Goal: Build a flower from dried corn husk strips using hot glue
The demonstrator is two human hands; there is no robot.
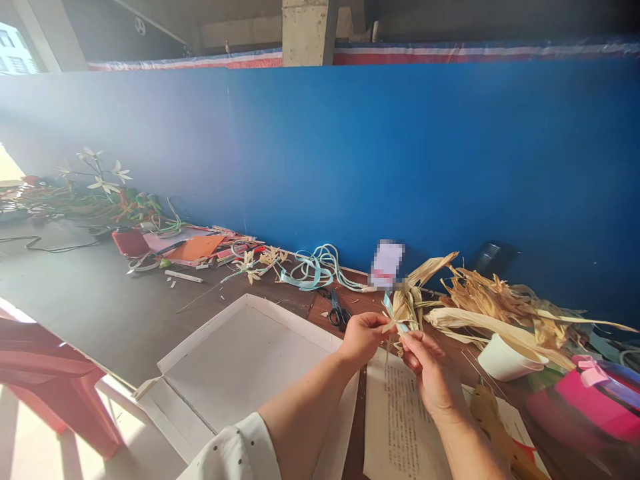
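Note:
My left hand (364, 339) pinches a small piece of pale dried corn husk (397, 321) between thumb and fingers. From the other side, my right hand (431, 367) closes on the lower part of the same piece. A bit of light blue ribbon or tape (403, 327) shows between the fingertips; exactly how it is fixed to the husk is hidden. Both hands are above the upper edge of a printed sheet (393, 417). Just behind them lie loose husk leaves (430, 270). Black-handled scissors (339, 312) rest left of my left hand.
A shallow white box lid (250, 353) lies at the left. On the right are a husk pile (480, 297), a white cup (510, 359), a glue gun (495, 420) and a pink container (590, 400). Blue cord (320, 267) and husk flowers (249, 265) lie along the blue partition (350, 160).

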